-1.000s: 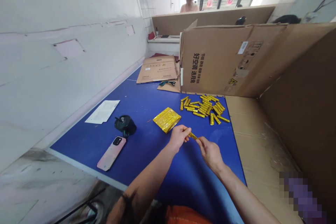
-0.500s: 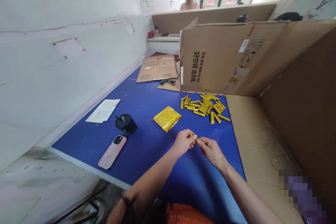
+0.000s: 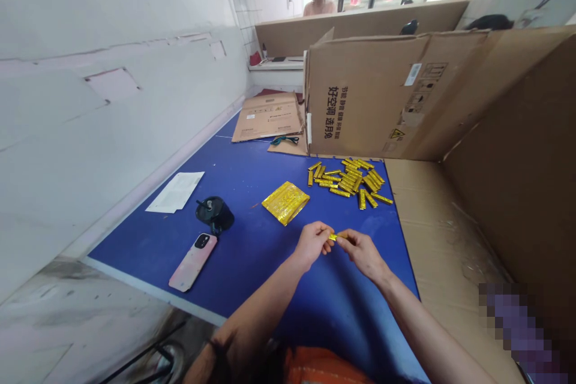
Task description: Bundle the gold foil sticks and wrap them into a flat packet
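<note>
While over the blue tabletop (image 3: pixel 252 240), left hand (image 3: pixel 309 245) and right hand (image 3: pixel 363 254) pinching one gold foil stick (image 3: pixel 333 237)

Blue tabletop (image 3: pixel 252 240) leaves passage left toward the phone (image 3: pixel 192 262); gold foil sticks (image 3: pixel 346 181) and an upright cardboard box (image 3: pixel 364 96) block far right.

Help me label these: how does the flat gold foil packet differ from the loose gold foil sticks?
The flat gold foil packet is one broad piece, while the gold foil sticks are many narrow ones. The packet lies nearer the left hand; the sticks lie in a loose heap at mixed angles. Both are shiny gold foil on the blue table.
</note>
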### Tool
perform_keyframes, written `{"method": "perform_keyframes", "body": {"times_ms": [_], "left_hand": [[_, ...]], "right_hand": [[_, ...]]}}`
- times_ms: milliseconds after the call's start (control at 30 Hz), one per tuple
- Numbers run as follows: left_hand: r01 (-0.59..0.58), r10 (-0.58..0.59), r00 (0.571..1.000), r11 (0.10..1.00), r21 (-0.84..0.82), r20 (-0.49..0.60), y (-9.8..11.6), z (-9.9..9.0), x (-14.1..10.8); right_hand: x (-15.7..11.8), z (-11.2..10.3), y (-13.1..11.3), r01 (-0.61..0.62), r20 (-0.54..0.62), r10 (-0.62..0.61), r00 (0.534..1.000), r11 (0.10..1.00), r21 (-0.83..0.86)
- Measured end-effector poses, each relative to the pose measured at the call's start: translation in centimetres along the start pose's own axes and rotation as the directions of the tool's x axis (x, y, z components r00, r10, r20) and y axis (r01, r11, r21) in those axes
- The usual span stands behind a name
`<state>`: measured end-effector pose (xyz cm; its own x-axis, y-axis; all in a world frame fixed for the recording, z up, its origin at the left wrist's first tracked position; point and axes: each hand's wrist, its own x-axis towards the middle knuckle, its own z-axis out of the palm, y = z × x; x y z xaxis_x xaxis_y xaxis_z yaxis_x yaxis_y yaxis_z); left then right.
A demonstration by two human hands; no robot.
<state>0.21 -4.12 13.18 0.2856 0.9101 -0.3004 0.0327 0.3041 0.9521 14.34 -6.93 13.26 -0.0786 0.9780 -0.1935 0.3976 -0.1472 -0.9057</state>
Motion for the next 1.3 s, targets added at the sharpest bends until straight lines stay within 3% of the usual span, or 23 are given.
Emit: {"method": "perform_keyframes", "body": {"times_ms": [100, 233, 400, 667, 800, 967, 1300], "left_hand": [[-0.016, 0.015, 1.0, 1.0, 0.023, 0.007, -0.3, 0.2, -0.1], [-0.041, 0.039, 0.999, 0.998, 0.055, 0.027, -0.4, 0.3, -0.4], [-0.044, 0.045, 0.999, 0.998, 0.05, -0.012, -0.3, -0.7, -0.1], [-0.002, 0.002, 1.0, 1.0, -0.013, 0.024, -1.2, -1.3, -0.2], [0.03, -0.029, 1.0, 0.998, -0.048, 0.006, -1.7, -1.4, -0.4], [0.061, -0.062, 0.998, 0.994, -0.087, -0.012, -1.9, -1.3, -0.4], [-0.047, 0.044, 0.999, 0.993, -0.11, -0.03, -1.0, -0.7, -1.1]], "right_hand": [[0.0, -0.3, -0.2, 0.022, 0.016, -0.021, 1.0, 0.999, -0.041], [0.0, -0.7, -0.4, -0.001, 0.15, 0.01, 0.989, 0.998, -0.059], [-0.4, -1.2, 0.0, -0.049, 0.243, 0.051, 0.969, 0.999, -0.013], [0.0, -0.9, 1.5, -0.072, 0.179, 0.062, 0.982, 0.996, 0.049], [-0.1, -0.4, 2.0, -0.117, 0.134, 0.1, 0.986, 0.985, 0.126], [-0.4, 0.1, 1.6, -0.085, 0.054, 0.074, 0.996, 0.962, 0.261], [-0.8, 0.4, 0.8, -0.159, -0.005, 0.176, 0.984, 0.899, 0.407]]}}
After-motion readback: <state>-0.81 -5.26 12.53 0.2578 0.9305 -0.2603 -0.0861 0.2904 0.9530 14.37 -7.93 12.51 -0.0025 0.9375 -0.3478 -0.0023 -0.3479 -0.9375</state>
